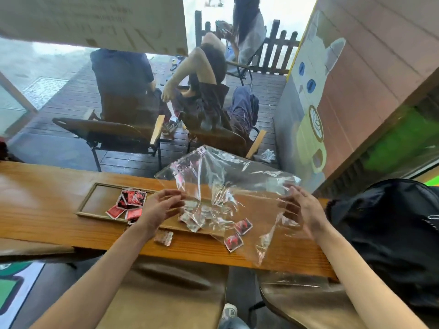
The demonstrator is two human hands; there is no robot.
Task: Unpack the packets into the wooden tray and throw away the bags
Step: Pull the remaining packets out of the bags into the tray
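Scene: a clear plastic bag (228,186) is held up over a wooden tray (95,193) set on a long wooden counter (47,210).
Left hand (159,207): the bag's left edge is gripped, fingers curled round the film, just above the tray's near rim.
Right hand (301,207): fingers are spread against the bag's right side; whether the film is pinched cannot be told.
Packets in the tray (130,200): a cluster of red packets is seen toward the tray's left half, with paler ones blurred behind the plastic further right.
Packets off the tray: one pale packet (164,237) and two red packets (234,242) are seen on the counter, just beyond the tray's near rim.
Bag: it appears nearly emptied, its lower corner trailing past the tray toward the counter's front edge.
Risk: more packets may be scattered beyond the tray if the bag is shaken while spread wider than the tray; strays by the near rim could be swept to the floor by the trailing film.
Background: people are seated on chairs beyond the tray's far side.
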